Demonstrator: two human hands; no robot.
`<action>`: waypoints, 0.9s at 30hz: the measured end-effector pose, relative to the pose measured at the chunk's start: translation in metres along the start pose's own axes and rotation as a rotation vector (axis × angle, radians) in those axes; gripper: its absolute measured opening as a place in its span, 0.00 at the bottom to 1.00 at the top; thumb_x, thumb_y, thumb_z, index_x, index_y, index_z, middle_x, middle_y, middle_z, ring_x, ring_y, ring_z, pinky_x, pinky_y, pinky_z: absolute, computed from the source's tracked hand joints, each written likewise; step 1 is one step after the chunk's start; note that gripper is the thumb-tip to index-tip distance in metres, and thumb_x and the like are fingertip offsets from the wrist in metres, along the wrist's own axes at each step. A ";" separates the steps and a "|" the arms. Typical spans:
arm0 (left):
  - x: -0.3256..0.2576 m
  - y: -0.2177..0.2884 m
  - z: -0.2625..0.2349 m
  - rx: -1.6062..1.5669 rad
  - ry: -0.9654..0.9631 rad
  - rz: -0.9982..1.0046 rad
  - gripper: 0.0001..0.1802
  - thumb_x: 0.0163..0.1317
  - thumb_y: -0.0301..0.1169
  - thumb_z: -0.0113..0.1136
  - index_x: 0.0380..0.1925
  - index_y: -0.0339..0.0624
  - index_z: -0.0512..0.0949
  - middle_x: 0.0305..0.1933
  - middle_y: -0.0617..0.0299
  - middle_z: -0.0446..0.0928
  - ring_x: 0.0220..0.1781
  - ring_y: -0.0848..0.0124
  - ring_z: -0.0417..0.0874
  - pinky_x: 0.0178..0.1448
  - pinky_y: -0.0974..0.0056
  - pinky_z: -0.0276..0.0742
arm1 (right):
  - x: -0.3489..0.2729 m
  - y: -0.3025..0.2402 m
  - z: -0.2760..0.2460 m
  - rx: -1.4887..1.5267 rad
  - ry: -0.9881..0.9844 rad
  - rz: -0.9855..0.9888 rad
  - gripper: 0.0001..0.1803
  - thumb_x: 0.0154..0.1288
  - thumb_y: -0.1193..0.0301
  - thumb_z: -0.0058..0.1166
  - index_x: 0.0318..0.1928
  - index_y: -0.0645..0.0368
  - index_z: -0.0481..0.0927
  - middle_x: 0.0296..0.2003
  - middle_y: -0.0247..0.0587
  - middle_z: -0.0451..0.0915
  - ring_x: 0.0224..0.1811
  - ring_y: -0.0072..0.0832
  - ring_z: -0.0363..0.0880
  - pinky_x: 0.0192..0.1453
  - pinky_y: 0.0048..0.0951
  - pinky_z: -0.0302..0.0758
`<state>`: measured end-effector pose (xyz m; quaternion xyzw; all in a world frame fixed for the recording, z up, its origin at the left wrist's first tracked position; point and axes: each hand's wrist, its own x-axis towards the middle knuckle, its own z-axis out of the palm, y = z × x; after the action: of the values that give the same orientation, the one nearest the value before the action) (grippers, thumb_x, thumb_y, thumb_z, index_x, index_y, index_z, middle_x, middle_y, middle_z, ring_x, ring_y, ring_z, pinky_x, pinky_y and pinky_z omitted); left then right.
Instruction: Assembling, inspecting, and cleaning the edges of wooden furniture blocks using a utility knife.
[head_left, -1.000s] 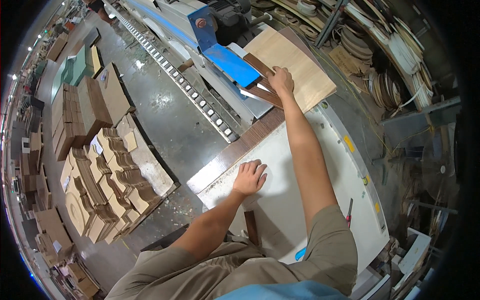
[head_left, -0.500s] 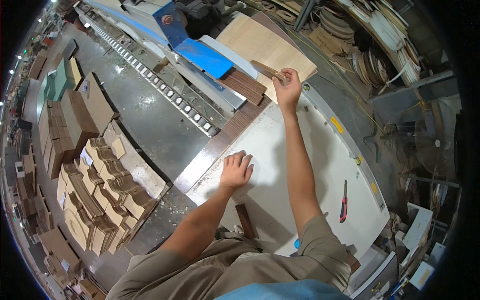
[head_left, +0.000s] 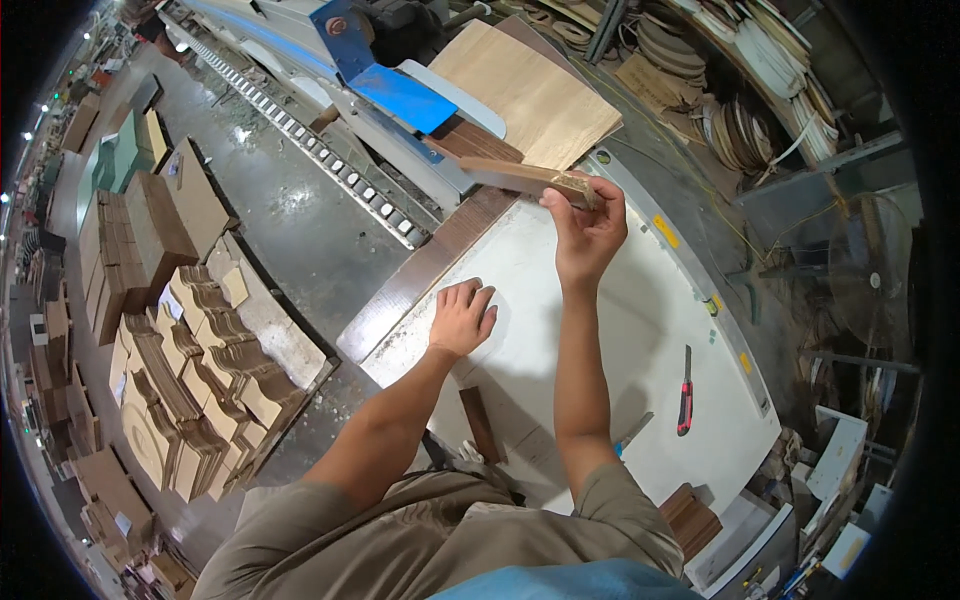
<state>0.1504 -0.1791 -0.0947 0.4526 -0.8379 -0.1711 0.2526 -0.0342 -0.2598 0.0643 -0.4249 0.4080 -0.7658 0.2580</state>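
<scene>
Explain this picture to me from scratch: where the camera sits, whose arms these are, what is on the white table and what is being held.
The camera is worn on a person's head and looks down, so the two bare arms coming from the lower edge are that person's own. The wide lens bends straight edges near the rim.

The left hand lies flat on the white worktable. The right hand is raised and pinches one end of a thin brown wooden strip in its fingers.

On the table lie a red-handled utility knife and a short dark wooden piece near the body. A long dark brown board runs along the table's far edge. Beyond are a blue and grey machine and a light plywood sheet. Stacks of cut wooden parts stand on the floor to the left.
</scene>
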 end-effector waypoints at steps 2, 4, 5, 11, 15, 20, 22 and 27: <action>0.002 0.000 0.000 0.008 0.002 0.000 0.19 0.64 0.38 0.62 0.55 0.48 0.77 0.56 0.56 0.73 0.58 0.55 0.72 0.64 0.51 0.63 | -0.006 -0.010 0.006 -0.174 -0.094 0.251 0.16 0.65 0.76 0.66 0.50 0.63 0.75 0.39 0.40 0.84 0.37 0.20 0.82 0.40 0.23 0.79; 0.001 0.000 0.000 -0.018 -0.032 -0.018 0.20 0.65 0.38 0.61 0.55 0.48 0.77 0.56 0.54 0.73 0.60 0.54 0.71 0.65 0.48 0.63 | -0.003 -0.027 0.021 -0.650 -0.337 0.401 0.18 0.69 0.61 0.64 0.49 0.61 0.78 0.30 0.40 0.85 0.31 0.25 0.84 0.38 0.29 0.79; 0.000 -0.004 0.000 -0.077 -0.049 -0.032 0.20 0.65 0.39 0.60 0.56 0.47 0.77 0.58 0.53 0.73 0.62 0.51 0.71 0.67 0.45 0.62 | -0.016 -0.017 0.034 -0.617 -0.418 0.241 0.18 0.68 0.59 0.62 0.48 0.60 0.80 0.31 0.47 0.85 0.32 0.36 0.86 0.39 0.37 0.80; -0.002 -0.004 0.017 0.016 0.034 0.026 0.21 0.61 0.37 0.63 0.55 0.50 0.76 0.56 0.55 0.74 0.57 0.54 0.74 0.62 0.48 0.67 | -0.115 0.066 0.147 -0.126 -0.724 0.715 0.18 0.69 0.64 0.54 0.54 0.61 0.75 0.35 0.56 0.85 0.35 0.43 0.88 0.40 0.44 0.82; -0.002 -0.002 0.009 -0.007 0.081 0.042 0.24 0.58 0.34 0.66 0.56 0.50 0.76 0.55 0.54 0.74 0.57 0.53 0.75 0.60 0.48 0.68 | -0.122 0.056 0.175 -0.013 -0.620 0.532 0.33 0.67 0.65 0.62 0.67 0.61 0.64 0.57 0.57 0.79 0.48 0.42 0.85 0.52 0.44 0.82; -0.009 -0.016 -0.001 0.085 -0.045 -0.042 0.23 0.61 0.40 0.63 0.56 0.46 0.77 0.56 0.52 0.73 0.59 0.53 0.73 0.63 0.47 0.67 | -0.045 0.102 0.125 -0.782 -0.098 0.079 0.35 0.52 0.62 0.73 0.58 0.59 0.73 0.50 0.53 0.79 0.53 0.53 0.78 0.62 0.50 0.70; -0.004 -0.004 0.004 0.002 -0.013 -0.034 0.21 0.63 0.40 0.62 0.54 0.46 0.77 0.56 0.52 0.73 0.59 0.52 0.73 0.62 0.47 0.67 | -0.003 0.161 0.062 -0.989 0.115 0.060 0.32 0.51 0.56 0.74 0.48 0.68 0.78 0.45 0.59 0.82 0.51 0.57 0.79 0.58 0.52 0.72; -0.002 -0.002 0.002 -0.013 0.041 0.026 0.18 0.64 0.40 0.62 0.52 0.46 0.75 0.55 0.56 0.72 0.58 0.56 0.74 0.62 0.50 0.67 | 0.033 0.205 0.019 -0.654 -0.042 0.534 0.42 0.60 0.52 0.71 0.63 0.71 0.70 0.52 0.63 0.79 0.46 0.46 0.84 0.35 0.38 0.85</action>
<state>0.1518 -0.1789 -0.0980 0.4433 -0.8373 -0.1640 0.2749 -0.0250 -0.4014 -0.0882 -0.3793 0.7201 -0.4931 0.3072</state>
